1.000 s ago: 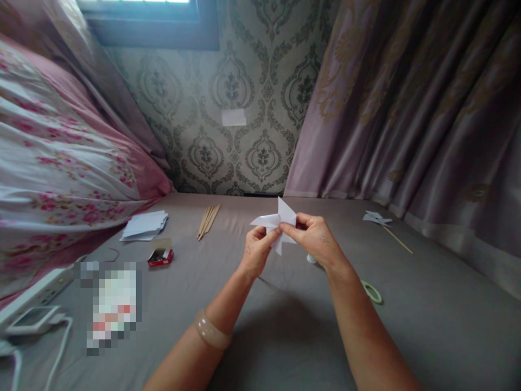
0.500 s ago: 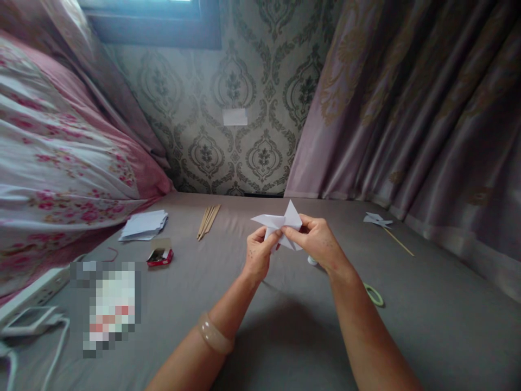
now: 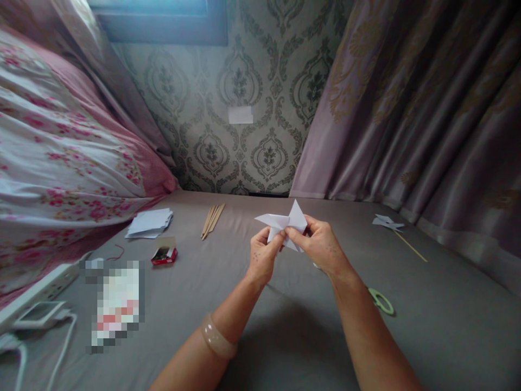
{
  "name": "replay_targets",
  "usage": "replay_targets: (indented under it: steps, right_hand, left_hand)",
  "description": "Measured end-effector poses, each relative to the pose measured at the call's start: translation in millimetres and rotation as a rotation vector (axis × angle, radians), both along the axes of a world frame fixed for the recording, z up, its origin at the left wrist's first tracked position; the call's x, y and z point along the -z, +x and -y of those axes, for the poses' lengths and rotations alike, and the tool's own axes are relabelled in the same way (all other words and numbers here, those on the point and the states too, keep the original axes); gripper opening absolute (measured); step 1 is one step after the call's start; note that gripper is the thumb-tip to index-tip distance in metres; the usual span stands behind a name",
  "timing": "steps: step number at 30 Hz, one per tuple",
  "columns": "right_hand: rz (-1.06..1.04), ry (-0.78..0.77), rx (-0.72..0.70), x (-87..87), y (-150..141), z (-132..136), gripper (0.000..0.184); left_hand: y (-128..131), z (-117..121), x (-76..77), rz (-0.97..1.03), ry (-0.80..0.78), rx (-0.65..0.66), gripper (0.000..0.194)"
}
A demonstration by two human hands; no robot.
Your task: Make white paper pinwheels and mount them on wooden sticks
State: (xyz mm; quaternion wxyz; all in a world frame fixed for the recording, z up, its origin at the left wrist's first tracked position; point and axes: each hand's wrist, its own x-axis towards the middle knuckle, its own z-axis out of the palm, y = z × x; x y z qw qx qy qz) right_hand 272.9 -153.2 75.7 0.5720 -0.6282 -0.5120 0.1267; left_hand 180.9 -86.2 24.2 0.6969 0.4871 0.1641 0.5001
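Observation:
A white folded paper pinwheel (image 3: 299, 218) is held up in front of me above the grey sheet, its pointed blades sticking out to the left and upward. My left hand (image 3: 262, 252) pinches its lower left side, thumb on the front. On its right side my right hand (image 3: 319, 239) grips it, with the thumb pressed near the middle. Both thumbs meet close to the centre, and the fingers behind the paper are mostly hidden. A finished-looking white pinwheel (image 3: 386, 221) on a thin wooden stick (image 3: 411, 247) lies off to the right.
Left of my hands lie several wooden sticks (image 3: 212, 220), a stack of white paper (image 3: 150, 222) and an open small red box (image 3: 164, 254). A white power strip (image 3: 52, 285) with cables is at far left. Green scissors' handle (image 3: 382, 302) shows beside my right forearm.
The whole view has shifted slightly, so everything sits a little further right. Both hands keep the same hold on the paper pinwheel, with hardly any change in its shape.

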Motion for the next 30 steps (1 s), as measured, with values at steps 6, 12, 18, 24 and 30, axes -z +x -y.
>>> replay_targets:
  steps: [6,12,18,24,30]
  right_hand:
    - [0.042,0.010,-0.020,0.1,2.9,1.5,0.017]
    - [-0.077,-0.003,-0.055,5.0,6.9,-2.3,0.023]
    - [-0.054,0.031,0.127,9.3,9.7,-9.6,0.027]
    - [-0.039,0.020,0.223,13.3,20.9,-11.4,0.028]
    - [-0.039,0.013,0.221,13.6,22.4,-10.9,0.028]
  left_hand:
    - [-1.3,0.8,0.4,0.006,-0.009,0.018,0.032]
    - [2.1,-2.6,3.3,0.029,0.026,0.033,0.029]
    - [-4.9,-11.0,1.2,-0.006,-0.005,0.141,0.037]
    - [-38.9,-14.4,17.2,-0.394,0.065,0.317,0.045]
    - [-58.0,-14.1,45.1,-0.627,0.172,0.244,0.032]
